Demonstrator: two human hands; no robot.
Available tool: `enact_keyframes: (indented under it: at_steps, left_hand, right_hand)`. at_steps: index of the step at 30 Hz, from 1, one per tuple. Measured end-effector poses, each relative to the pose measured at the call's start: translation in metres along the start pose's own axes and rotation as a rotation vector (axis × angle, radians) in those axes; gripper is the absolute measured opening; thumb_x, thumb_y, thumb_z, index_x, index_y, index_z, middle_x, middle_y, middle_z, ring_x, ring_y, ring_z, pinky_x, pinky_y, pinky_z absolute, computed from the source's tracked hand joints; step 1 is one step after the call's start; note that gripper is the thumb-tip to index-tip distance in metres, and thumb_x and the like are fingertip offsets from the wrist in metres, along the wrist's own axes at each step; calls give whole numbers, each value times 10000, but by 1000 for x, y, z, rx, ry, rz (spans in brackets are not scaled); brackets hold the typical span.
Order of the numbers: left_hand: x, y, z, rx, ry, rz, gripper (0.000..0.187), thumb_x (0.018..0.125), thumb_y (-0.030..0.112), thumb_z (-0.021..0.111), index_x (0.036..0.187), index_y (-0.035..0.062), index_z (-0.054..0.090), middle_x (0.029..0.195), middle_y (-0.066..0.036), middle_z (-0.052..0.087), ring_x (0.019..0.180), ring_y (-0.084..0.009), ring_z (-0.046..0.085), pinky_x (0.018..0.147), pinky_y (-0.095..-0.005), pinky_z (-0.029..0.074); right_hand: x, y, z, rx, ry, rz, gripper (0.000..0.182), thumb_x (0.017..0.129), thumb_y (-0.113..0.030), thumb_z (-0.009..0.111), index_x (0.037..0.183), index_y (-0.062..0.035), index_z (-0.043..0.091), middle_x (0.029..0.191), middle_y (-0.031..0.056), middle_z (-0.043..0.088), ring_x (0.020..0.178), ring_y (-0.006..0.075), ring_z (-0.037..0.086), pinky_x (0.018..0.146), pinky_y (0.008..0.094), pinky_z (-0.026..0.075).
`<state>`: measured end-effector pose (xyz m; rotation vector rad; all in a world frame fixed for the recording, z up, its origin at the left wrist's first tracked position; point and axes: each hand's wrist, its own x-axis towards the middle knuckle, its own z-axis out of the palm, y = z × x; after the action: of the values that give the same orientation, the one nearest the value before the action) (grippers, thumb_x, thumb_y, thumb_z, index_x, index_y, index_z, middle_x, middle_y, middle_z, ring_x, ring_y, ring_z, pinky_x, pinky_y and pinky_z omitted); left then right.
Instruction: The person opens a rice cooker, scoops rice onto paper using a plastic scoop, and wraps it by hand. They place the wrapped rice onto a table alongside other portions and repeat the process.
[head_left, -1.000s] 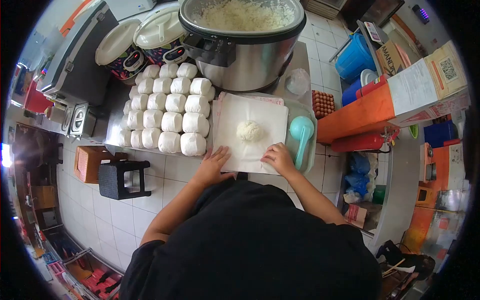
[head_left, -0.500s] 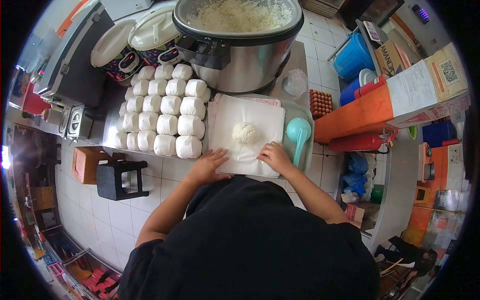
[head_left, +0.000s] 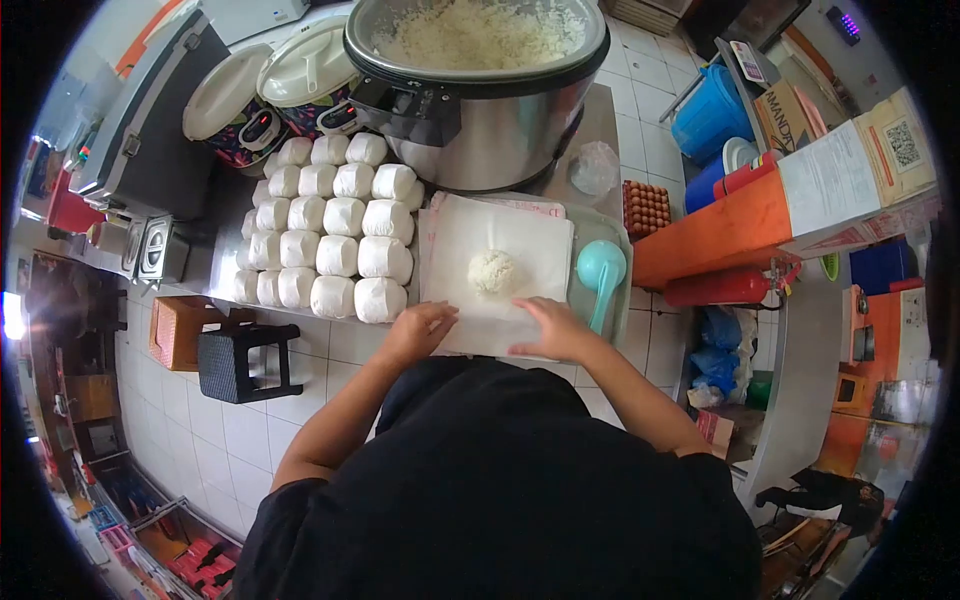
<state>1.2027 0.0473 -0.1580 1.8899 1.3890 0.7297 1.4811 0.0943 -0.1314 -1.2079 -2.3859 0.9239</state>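
Observation:
A rounded mound of cooked rice (head_left: 491, 272) sits on the top sheet of a stack of white wrapping paper (head_left: 460, 240). My left hand (head_left: 422, 330) is at the near left edge of the paper, fingers apart and slightly curved. At the near right edge my right hand (head_left: 556, 330) has its thumb and fingers spread, with nothing visible in them. Right of the paper, a turquoise rice scoop (head_left: 601, 268) lies on a pale green tray (head_left: 620, 225).
White paper-wrapped parcels (head_left: 338, 255) are stacked in rows to the left. A large rice cooker (head_left: 480, 130) full of rice stands behind the paper. Two patterned cookers (head_left: 310, 75) are at back left. A clear plastic bag (head_left: 594, 167) and eggs (head_left: 647, 207) are at right.
My right hand has gone from a pinch at the paper to spread fingers. My left hand's fingers, flat on the paper before, are now raised and curved. The rice remains on the paper.

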Motion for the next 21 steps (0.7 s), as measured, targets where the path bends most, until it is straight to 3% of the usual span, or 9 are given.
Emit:
enact_keyframes:
  at_steps: [2,4,7,9,11,13,17,20,21]
  left_hand:
    - [16,20,-11,-142,66,-296,214,856,191,646,938,-7,652,973,-180,664,916,-386,629,840,-414,498]
    - [38,20,-9,-147,197,-322,238,859,206,643,937,-19,647,946,-196,659,887,-401,623,814,-425,499]
    - [82,-10,9,-66,404,-305,277,870,238,625,931,-33,630,905,-227,646,848,-428,612,766,-451,500]
    - [94,-18,15,24,480,-263,294,880,255,610,925,-35,617,891,-243,639,839,-439,608,745,-465,499]
    - [103,-16,11,71,162,-390,280,910,247,547,963,-27,564,876,-283,623,831,-457,604,722,-507,483]
    - [101,-18,12,130,108,-375,259,916,229,527,980,-21,538,860,-294,617,827,-468,599,724,-522,473]
    - [64,-22,28,144,8,-357,239,918,208,515,1004,-14,496,820,-308,607,801,-487,591,725,-544,460]
    - [51,-12,31,170,-31,-297,229,896,198,541,1006,1,501,785,-281,616,769,-467,607,689,-541,467]
    - [55,12,16,243,-71,-367,259,871,194,571,1045,13,507,859,-265,619,826,-444,611,714,-521,474]
  right_hand:
    - [5,-1,-7,-49,33,-86,340,809,-377,664,949,-67,655,923,111,657,1017,262,580,877,427,423]
    - [19,18,-12,175,15,174,356,868,-370,600,906,-19,639,849,165,649,851,295,629,750,414,470]
    - [58,38,-23,273,148,306,353,900,-335,548,864,10,615,751,208,620,689,343,618,656,419,472]
    - [74,81,8,325,112,442,362,910,-328,543,853,23,610,754,218,622,715,337,629,660,405,471]
    - [79,90,17,378,80,575,372,920,-320,537,843,37,604,757,228,625,742,331,641,664,390,471]
    - [64,72,23,260,209,535,350,912,-312,545,807,19,592,761,232,626,703,360,617,639,418,456]
    - [31,56,34,4,189,459,364,901,-320,547,749,8,579,671,243,586,700,398,610,643,478,456]
    - [19,44,34,-42,42,430,297,867,-304,593,822,-11,588,745,219,607,744,408,610,654,485,467]
    - [23,33,25,-109,41,414,277,835,-302,633,877,-30,599,795,196,615,797,388,611,691,466,475]
